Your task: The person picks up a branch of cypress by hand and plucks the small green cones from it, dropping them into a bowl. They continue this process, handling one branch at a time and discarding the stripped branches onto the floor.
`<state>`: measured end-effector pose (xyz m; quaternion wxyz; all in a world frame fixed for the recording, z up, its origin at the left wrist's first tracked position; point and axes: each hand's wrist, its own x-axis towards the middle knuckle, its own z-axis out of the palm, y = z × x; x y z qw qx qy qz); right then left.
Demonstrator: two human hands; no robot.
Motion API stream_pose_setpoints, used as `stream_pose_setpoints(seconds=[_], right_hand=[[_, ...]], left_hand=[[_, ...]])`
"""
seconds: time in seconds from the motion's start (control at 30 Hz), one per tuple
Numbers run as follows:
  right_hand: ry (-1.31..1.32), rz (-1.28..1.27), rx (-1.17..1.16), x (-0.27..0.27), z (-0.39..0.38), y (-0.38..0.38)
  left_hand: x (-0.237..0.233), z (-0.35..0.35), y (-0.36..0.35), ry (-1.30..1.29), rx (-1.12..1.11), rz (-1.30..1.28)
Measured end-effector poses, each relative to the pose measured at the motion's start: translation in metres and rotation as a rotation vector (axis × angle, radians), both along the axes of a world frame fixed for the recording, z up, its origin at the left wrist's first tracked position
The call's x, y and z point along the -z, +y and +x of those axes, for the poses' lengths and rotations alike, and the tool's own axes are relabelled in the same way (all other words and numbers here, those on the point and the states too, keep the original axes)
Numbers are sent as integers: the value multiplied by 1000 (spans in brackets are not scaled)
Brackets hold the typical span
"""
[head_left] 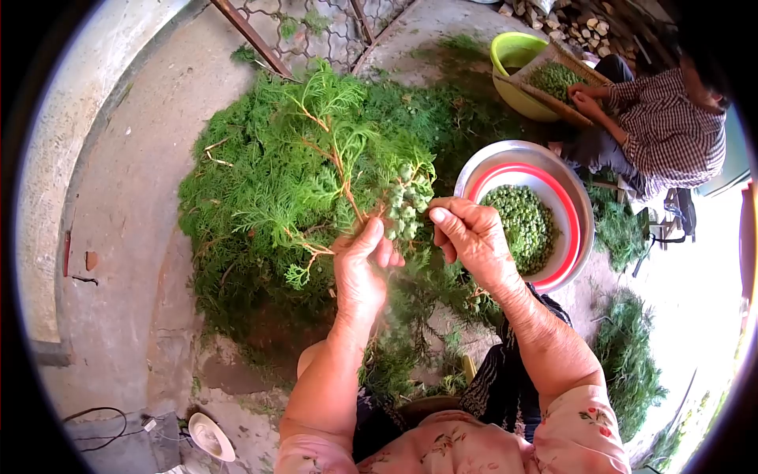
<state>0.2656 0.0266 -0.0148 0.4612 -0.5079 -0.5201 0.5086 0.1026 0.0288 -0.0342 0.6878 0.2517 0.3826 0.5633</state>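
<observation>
My left hand is closed around the stem of a leafy conifer branch, thumb uppermost. A cluster of pale green cones sits on the branch just beyond my left fingers. At the right side of that cluster, my right hand is closed in a pinch, thumb against index finger; what lies between the fingertips is hidden. To the right of it stands a red-rimmed white basin inside a wider metal bowl. Many small green cones are heaped in the basin.
Cut conifer branches form a large pile before me, with more greenery at right. Another person sits at upper right with a woven tray of cones over a yellow-green tub. A white dish lies lower left.
</observation>
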Motion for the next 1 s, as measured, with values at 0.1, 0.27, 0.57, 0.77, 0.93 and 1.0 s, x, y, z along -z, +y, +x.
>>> stream_pose_setpoints(seconds=[0.1, 0.27, 0.57, 0.77, 0.93, 1.0], right_hand=[[220, -25, 67, -2, -2, -2], [316, -96, 1, -2, 8, -2], [463, -52, 201, -4, 3, -7], [277, -102, 219, -5, 2, -12], [52, -206, 227, -3, 23, -12], [-161, 232, 353, 3, 22, -8]], left_hand=[[0, -2, 1, 5, 55, 2], [0, -3, 0, 2, 176, 32], [0, 8, -1, 159, 93, -53], [2, 9, -1, 258, 11, 3], [2, 7, -1, 248, -40, 5], [-1, 7, -3, 279, -59, -33]])
